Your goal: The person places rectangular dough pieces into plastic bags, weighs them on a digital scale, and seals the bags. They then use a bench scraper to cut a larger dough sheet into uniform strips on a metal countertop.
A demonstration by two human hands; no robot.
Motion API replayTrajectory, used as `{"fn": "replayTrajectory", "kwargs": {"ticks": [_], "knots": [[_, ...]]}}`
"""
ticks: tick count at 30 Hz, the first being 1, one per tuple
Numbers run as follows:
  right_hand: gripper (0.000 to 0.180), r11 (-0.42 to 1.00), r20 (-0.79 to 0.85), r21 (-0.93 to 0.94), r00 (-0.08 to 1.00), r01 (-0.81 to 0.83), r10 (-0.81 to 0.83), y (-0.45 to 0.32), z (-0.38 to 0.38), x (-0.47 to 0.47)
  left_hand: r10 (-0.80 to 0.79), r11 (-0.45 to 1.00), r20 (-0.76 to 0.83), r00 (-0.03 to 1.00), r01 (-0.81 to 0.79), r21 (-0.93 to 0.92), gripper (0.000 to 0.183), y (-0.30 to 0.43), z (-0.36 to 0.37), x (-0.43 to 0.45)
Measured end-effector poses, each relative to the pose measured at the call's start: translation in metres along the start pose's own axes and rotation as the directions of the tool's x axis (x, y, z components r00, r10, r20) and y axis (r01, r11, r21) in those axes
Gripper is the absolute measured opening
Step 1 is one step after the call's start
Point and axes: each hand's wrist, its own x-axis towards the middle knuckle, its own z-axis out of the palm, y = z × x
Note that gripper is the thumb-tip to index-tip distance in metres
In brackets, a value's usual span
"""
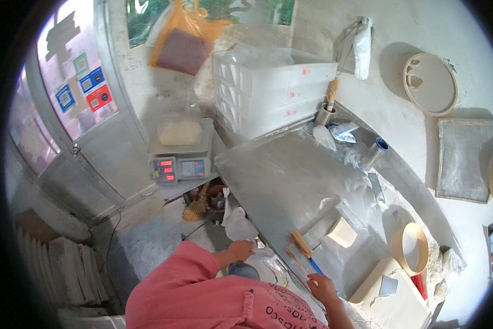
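Observation:
My left hand (241, 250) is low beside the table's near edge, just below a white plastic bag (239, 225); whether the fingers hold the bag is not clear. My right hand (322, 288) is over the table's front edge, its fingers closed around the near end of a thin wooden stick (297, 260). Beside that stick lies a tool with a wooden block (301, 242) and a blue handle (315, 265). Farther right, a pale block (342, 232) rests on the grey tabletop (271, 185).
A digital scale (180, 164) bears a bagged pale mass (180, 132). White crates (275, 94) are stacked behind the table. A round sieve (411, 249) leans near a large pale slab (398, 292). One metal cylinder holds a brush (332, 92).

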Motion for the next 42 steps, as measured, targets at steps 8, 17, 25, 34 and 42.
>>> {"fn": "replayTrajectory", "kwargs": {"ticks": [8,17,25,34,42], "knots": [[0.016,1.000,0.006,0.015,1.000,-0.004,0.004,0.011,0.001,0.013,0.310,0.918,0.088,0.947,-0.322,0.230,0.028,-0.028,-0.003,0.008],[0.011,0.992,0.080,0.032,0.989,0.125,-0.127,-0.085,-0.066,0.249,0.111,0.994,0.428,0.897,-0.099,-0.050,0.027,-0.095,-0.046,0.042],[0.013,0.773,-0.200,0.072,0.768,0.631,-0.608,-0.302,-0.172,0.617,0.176,0.198,-0.004,0.984,-0.040,-0.979,0.018,-0.132,-0.298,0.078],[0.080,0.861,-0.430,-0.248,0.745,0.445,-0.509,-0.405,-0.102,0.888,-0.088,0.727,-0.236,0.968,-0.100,-0.680,0.019,-0.087,-0.291,0.200],[0.020,0.887,0.210,0.148,0.862,0.438,-0.461,-0.404,-0.118,0.877,0.117,0.708,-0.225,0.967,-0.240,-0.665,0.024,-0.079,-0.355,0.187]]}}
